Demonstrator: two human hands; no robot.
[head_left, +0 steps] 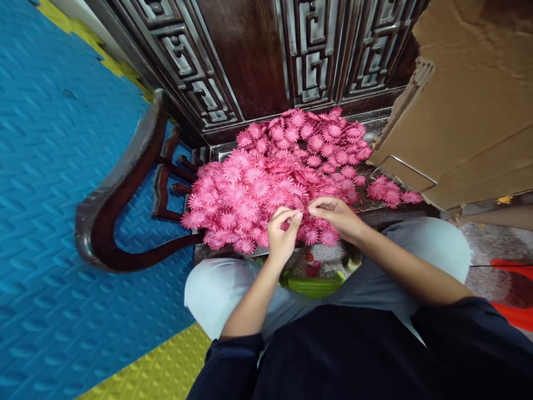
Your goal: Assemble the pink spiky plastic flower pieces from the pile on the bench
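A large heap of pink artificial flower heads (250, 191) lies on the dark wooden seat (378, 214) in front of me. Over its near edge, my left hand (283, 232) is closed in a pinch, thumb against the forefinger. My right hand (336, 216) pinches too, a short gap to the right of the left one, its fingertips pointing toward it. Whatever lies between the fingertips is too small to make out against the pink behind. A few loose flower heads (390, 190) sit apart at the right.
A curved wooden armrest (100, 222) borders the left, with blue floor mats (50, 222) beyond. The carved chair back (258, 61) rises behind the heap. At right stand a cardboard sheet (478, 100) and a bent metal wire (410, 169). Something green (312, 284) shows between my knees.
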